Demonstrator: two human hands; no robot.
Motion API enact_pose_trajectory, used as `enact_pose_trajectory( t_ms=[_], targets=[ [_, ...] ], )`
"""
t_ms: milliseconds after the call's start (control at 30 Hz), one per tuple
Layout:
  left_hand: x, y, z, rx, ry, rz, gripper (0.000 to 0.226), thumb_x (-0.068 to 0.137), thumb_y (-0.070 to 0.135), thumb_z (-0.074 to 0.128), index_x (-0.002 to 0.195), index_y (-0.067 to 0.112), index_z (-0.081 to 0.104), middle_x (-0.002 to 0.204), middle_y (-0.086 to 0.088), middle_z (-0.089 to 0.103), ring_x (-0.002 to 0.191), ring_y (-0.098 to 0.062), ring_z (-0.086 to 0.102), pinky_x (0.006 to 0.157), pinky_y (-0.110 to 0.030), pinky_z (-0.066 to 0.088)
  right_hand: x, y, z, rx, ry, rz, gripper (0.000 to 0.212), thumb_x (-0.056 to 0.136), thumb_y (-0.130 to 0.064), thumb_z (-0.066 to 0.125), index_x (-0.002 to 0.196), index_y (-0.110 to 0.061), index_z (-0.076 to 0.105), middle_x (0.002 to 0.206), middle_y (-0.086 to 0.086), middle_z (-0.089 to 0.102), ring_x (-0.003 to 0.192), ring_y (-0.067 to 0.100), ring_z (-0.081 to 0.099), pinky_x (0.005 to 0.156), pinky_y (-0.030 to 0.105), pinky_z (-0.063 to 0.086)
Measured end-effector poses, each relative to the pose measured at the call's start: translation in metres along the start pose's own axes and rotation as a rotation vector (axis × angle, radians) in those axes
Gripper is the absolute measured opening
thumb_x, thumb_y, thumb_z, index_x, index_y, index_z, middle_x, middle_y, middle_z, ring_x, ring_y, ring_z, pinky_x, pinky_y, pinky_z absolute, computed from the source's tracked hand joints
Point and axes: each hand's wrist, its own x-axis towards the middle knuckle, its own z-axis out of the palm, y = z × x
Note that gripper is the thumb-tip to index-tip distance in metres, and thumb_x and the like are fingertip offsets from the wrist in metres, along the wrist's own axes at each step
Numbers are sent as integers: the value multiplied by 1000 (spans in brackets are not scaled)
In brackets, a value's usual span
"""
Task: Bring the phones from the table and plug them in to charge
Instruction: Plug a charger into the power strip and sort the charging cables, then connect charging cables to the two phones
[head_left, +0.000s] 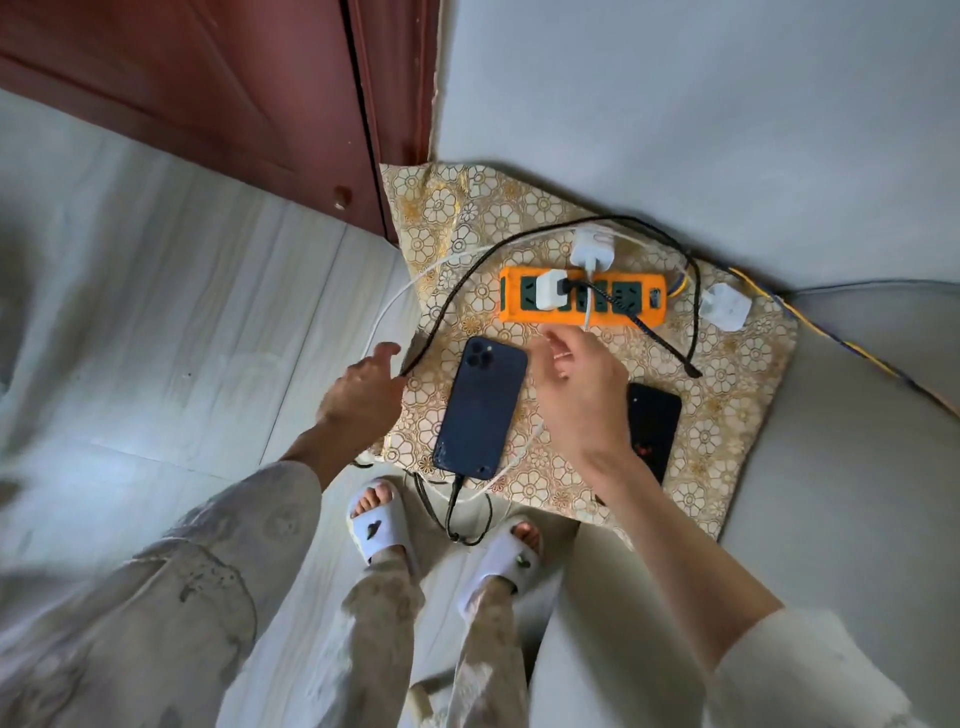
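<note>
A dark blue phone (480, 408) lies face down on a gold floral cloth (727, 395), with a black cable (452, 501) plugged into its near end. A black phone (655, 426) lies to its right, partly hidden under my right hand (582, 395). That hand pinches a thin white cable (587, 312) just below the orange power strip (582, 296). Two white chargers (550, 296) (592, 249) sit in or beside the strip. My left hand (363, 395) hovers left of the blue phone, fingers apart, holding nothing.
A loose white charger (724, 306) lies right of the strip. Black and white cables loop across the cloth and over its near edge. A red-brown door (208, 104) stands at the upper left, a pale wall behind, and my slippered feet (384, 525) below.
</note>
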Motion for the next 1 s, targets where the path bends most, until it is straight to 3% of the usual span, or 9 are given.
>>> enact_pose_trajectory(
  t_ms=[133, 233, 333, 500, 633, 700, 767, 900, 1000],
  targets=[
    [-9, 0, -18, 0, 384, 59, 25, 95, 24, 41, 114, 14, 55, 108, -20, 65, 92, -42, 61, 70, -43, 46, 17, -6, -21, -32, 134, -119, 25, 92, -21, 51, 108, -6, 63, 101, 8, 66, 81, 11, 58, 75, 22, 49],
    [-16, -1, -46, -50, 695, 84, 27, 96, 29, 40, 109, 16, 59, 101, -20, 62, 83, -47, 60, 67, -49, 48, 19, -4, -19, -47, 117, -120, 23, 92, -18, 51, 105, -5, 63, 100, 10, 67, 82, 14, 59, 76, 32, 54],
    [-5, 0, -74, -11, 835, 80, 29, 96, 29, 38, 111, 18, 60, 100, -21, 57, 87, -44, 55, 67, -48, 44, 15, 0, -13, -86, 79, -117, 23, 93, -20, 49, 103, -6, 64, 96, 10, 67, 84, 22, 62, 77, 38, 53],
    [24, 0, -78, 66, 611, 44, 39, 90, 8, 39, 127, 15, 49, 117, -25, 51, 110, -40, 44, 93, -50, 32, 17, 15, -8, -142, 79, -13, 23, 93, -19, 47, 109, -8, 60, 105, 9, 64, 98, 23, 60, 84, 33, 49],
    [15, -1, -53, 4, 478, 41, 47, 87, 3, 43, 133, 11, 41, 127, -23, 45, 118, -39, 39, 98, -52, 32, 26, 27, -7, -189, 61, 152, 31, 95, -15, 42, 121, 0, 50, 116, 17, 58, 118, 30, 47, 95, 36, 40],
    [6, 1, -39, -21, 416, 115, 47, 88, 4, 45, 135, 8, 39, 131, -21, 44, 121, -38, 39, 101, -50, 35, 40, 34, -4, -150, 13, 238, 32, 96, -15, 36, 121, 0, 50, 121, 18, 55, 107, 25, 55, 85, 21, 42],
    [-1, 6, -22, 4, 302, 193, 50, 92, 12, 44, 140, 11, 31, 142, -16, 36, 132, -32, 32, 108, -46, 33, 57, 35, -1, 88, 20, 416, 36, 97, -19, 34, 127, -4, 46, 119, 14, 56, 78, 12, 56, 63, 9, 44],
    [-3, 29, 15, 210, 35, 338, 63, 97, 23, 33, 145, 21, -7, 157, -3, -10, 144, -19, -9, 117, -36, 6, 82, 32, 1, 690, 63, 648, 27, 93, -13, 48, 120, -7, 45, 86, 9, 59, 61, 10, 58, 62, 26, 51],
    [-2, 39, 32, 334, 21, 372, 74, 91, 1, 33, 143, 17, -18, 154, -5, -21, 142, -19, -17, 115, -31, -2, 97, 32, 1, 608, 90, 586, 24, 89, -21, 56, 108, -7, 53, 77, 6, 56, 50, 7, 52, 59, 29, 45]
  ],
)
